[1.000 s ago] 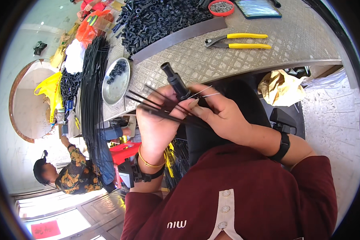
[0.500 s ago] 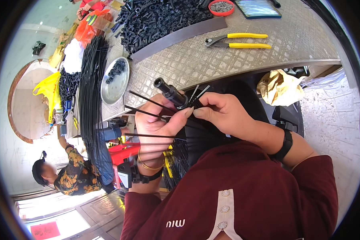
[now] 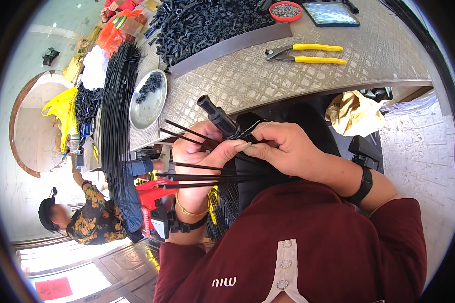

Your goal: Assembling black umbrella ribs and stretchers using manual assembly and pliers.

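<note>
Black hub [image 3: 218, 117] between both hands' fingers [image 3: 237, 147]

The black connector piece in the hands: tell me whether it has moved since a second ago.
Yes, slightly. The black connector piece now sits a little lower in the view, farther from the table edge, held by the left hand and right hand.

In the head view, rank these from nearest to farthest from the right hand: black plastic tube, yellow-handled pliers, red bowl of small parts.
1. Black plastic tube: just left of the right hand, fingertips at its base.
2. Yellow-handled pliers: on the metal table, above the hand.
3. Red bowl of small parts: at the table's far edge.
</note>
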Available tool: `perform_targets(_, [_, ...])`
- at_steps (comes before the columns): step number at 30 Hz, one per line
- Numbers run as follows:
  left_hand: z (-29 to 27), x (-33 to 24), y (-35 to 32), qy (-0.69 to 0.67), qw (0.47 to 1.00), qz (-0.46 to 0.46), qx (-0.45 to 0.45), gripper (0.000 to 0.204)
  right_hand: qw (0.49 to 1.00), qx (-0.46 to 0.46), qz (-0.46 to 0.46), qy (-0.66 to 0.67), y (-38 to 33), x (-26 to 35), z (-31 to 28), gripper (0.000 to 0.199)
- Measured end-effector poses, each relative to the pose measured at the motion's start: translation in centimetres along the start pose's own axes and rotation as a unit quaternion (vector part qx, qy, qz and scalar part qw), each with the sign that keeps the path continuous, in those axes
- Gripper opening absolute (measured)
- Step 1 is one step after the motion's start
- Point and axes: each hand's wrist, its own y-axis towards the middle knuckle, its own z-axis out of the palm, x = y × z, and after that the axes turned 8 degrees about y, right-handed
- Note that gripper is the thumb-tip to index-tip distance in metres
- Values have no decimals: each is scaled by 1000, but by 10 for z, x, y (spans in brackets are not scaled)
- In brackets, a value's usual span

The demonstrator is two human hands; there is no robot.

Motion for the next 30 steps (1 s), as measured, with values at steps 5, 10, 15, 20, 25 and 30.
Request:
perform_targets(5, [-4, -1, -1, 43, 998, 35, 12, 23, 981, 52, 120, 144, 3, -2, -3, 15])
perform_targets(10, [-1, -3, 0, 12, 1000, 0, 5, 27, 972, 44, 126, 192, 3, -5, 0, 17])
perform_targets(15, [4, -6, -8, 101, 992, -35, -67, 30, 992, -1, 85, 94, 3, -1, 10, 18])
perform_targets(20, [3, -4, -6, 47, 997, -29, -54, 31, 999, -8, 20, 48, 6, -9, 10, 18])
perform_targets(25, [-5, -13, -4, -39, 997, -68, 4, 32, 972, 71, 159, 160, 10, -5, 1, 19])
perform_targets(30, [-25, -6, 4, 4, 995, -26, 97, 37, 932, 117, 252, 235, 26, -9, -7, 22])
